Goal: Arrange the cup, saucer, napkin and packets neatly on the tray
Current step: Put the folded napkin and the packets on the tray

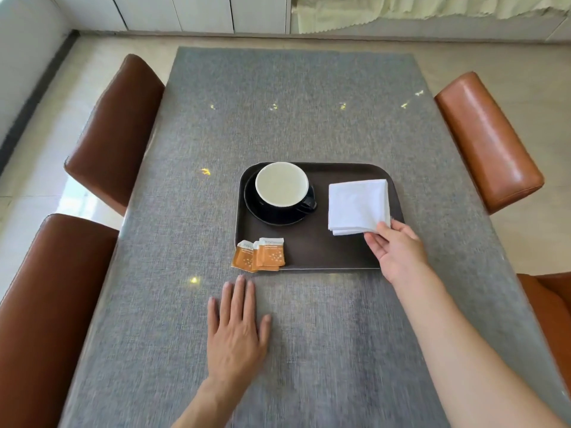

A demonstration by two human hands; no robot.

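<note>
A dark brown tray [318,248] lies on the grey table. A black cup [281,185] with a pale inside stands on a black saucer [272,216] at the tray's far left. A folded white napkin [357,206] rests on the tray's right side, and my right hand [395,248] pinches its near right corner. Orange and white packets [261,254] overlap at the tray's near left corner, the leftmost one hanging over the rim. My left hand [236,332] lies flat on the table, fingers apart, just in front of the packets and holding nothing.
The table [278,118] is covered with a grey woven mat. Brown leather chairs stand on both sides: two on the left [114,128], [49,304] and two on the right [488,140], [550,304]. White cabinets and a pale curtain line the far wall.
</note>
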